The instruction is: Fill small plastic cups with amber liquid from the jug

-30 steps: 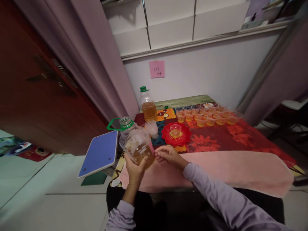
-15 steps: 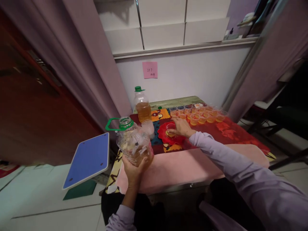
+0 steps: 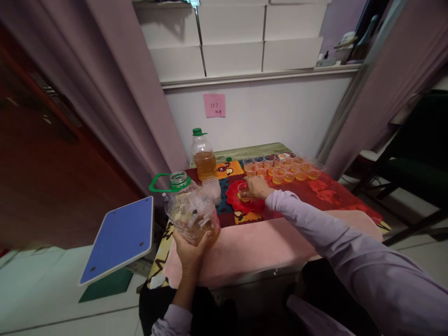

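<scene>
My left hand [image 3: 191,249] grips the lower side of a large clear plastic jug [image 3: 192,210], which has an open mouth, a green ring handle and some amber liquid low inside. My right hand [image 3: 258,186] is closed on the side of a clear plastic cup [image 3: 241,188] on the red scalloped plate [image 3: 235,201]; the fingers partly hide the cup. A stack of clear cups [image 3: 212,189] stands between jug and plate. Behind the plate, several rows of clear cups [image 3: 279,174] hold amber liquid.
A second jug [image 3: 205,161] of amber liquid, capped in green, stands at the back left of the table. Beside it lies a loose green cap [image 3: 228,159]. Pink cloth [image 3: 276,238] covers the front edge. A blue board [image 3: 121,238] is at the left, a dark chair [image 3: 420,158] at the right.
The view has shifted slightly, so the table sits a little more to the left. My right hand's fingers have come around the cup's side. The jug stays in my left hand.
</scene>
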Demonstrator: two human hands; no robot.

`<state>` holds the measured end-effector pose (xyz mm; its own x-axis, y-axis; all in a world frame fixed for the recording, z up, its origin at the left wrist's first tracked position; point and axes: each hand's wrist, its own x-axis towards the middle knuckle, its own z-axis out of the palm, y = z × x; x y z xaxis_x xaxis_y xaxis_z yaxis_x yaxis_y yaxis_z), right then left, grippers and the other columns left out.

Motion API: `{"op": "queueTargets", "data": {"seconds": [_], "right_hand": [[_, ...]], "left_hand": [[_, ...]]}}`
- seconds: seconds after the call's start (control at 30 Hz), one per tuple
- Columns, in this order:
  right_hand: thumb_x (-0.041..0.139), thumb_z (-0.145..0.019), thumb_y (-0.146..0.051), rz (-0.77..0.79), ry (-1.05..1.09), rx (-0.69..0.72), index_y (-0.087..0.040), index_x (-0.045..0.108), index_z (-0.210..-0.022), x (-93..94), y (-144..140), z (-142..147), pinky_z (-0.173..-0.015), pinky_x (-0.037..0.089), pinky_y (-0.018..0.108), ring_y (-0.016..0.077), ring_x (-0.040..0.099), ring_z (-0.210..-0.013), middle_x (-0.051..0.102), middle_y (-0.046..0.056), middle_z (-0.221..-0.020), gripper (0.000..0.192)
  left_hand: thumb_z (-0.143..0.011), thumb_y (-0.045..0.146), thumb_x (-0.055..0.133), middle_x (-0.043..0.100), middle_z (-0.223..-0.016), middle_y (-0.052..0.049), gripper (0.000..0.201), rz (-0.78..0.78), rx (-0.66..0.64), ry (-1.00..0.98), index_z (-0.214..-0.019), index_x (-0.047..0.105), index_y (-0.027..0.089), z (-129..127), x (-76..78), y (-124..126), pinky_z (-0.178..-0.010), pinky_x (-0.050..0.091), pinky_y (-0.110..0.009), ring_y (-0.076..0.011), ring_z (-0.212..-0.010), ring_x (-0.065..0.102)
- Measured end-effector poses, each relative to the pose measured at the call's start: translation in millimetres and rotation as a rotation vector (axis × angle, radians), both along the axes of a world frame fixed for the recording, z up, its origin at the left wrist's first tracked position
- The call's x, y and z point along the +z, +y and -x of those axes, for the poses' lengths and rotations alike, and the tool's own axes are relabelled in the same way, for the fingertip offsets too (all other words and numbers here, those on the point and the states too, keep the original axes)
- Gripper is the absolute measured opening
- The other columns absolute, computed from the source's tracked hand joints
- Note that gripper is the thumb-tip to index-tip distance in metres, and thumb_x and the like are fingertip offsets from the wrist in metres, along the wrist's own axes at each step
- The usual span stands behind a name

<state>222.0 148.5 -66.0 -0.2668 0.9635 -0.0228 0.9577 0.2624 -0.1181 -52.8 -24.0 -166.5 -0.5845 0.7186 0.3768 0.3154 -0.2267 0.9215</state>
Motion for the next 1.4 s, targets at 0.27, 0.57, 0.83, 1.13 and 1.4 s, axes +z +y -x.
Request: {"op": "queueTargets", "data": {"seconds": [0.27,0.57,0.83,1.13,1.4], "right_hand": [[0.084,-0.094,-0.058,-0.042,0.208,-0.036,-0.019,0.065,-0.154,23.3,24.9,-30.8,-0.104,0.055,0.038,0.0317,0.077,-0.129,0.080,0.014,-0.142,0.074],[0.081,-0.093,-0.062,-0.291,0.034,-0.213,-0.013,0.071,-0.140,2.5,67.8,-95.7,-0.113,0.042,0.049,0.0397,0.072,-0.125,0.082,0.022,-0.124,0.069],[0.081,-0.092,-0.059,-0.235,-0.030,-0.208,-0.015,0.067,-0.145,-42.2,82.6,-109.1,-0.127,0.029,0.056,0.0397,0.066,-0.138,0.080,0.020,-0.134,0.070],[0.077,-0.097,-0.057,-0.332,-0.027,-0.167,-0.013,0.070,-0.141,-43.5,76.3,-105.1,-0.128,0.027,0.064,0.0423,0.061,-0.140,0.076,0.025,-0.141,0.062],[0.055,-0.112,-0.046,-0.219,0.121,-0.214,-0.017,0.067,-0.146,-37.1,-0.3,-72.4,-0.096,0.056,0.042,0.0353,0.077,-0.116,0.078,0.024,-0.137,0.047]], "left_hand": [[-0.054,0.062,0.100,0.076,-0.130,-0.016,0.104,0.114,0.009,0.018,-0.139,0.056,0.020,-0.5,10.3,-3.6,-0.102,0.064,-0.055,-0.0381,-0.117,0.078],[-0.050,0.063,0.100,0.077,-0.126,-0.016,0.106,0.163,0.041,0.036,-0.137,0.056,0.021,5.3,10.7,-3.0,-0.101,0.064,-0.056,-0.0396,-0.117,0.077],[-0.049,0.068,0.098,0.077,-0.123,-0.013,0.103,0.157,0.045,0.005,-0.131,0.055,0.024,2.4,12.8,-3.6,-0.102,0.063,-0.063,-0.0411,-0.114,0.078],[-0.046,0.064,0.099,0.076,-0.124,-0.011,0.101,0.177,0.079,-0.012,-0.130,0.057,0.026,2.1,11.5,-3.4,-0.104,0.062,-0.058,-0.0409,-0.118,0.075],[-0.053,0.063,0.100,0.077,-0.123,-0.010,0.095,0.165,0.031,-0.001,-0.129,0.056,0.027,3.0,6.3,-5.4,-0.103,0.062,-0.057,-0.0395,-0.117,0.075]]}}
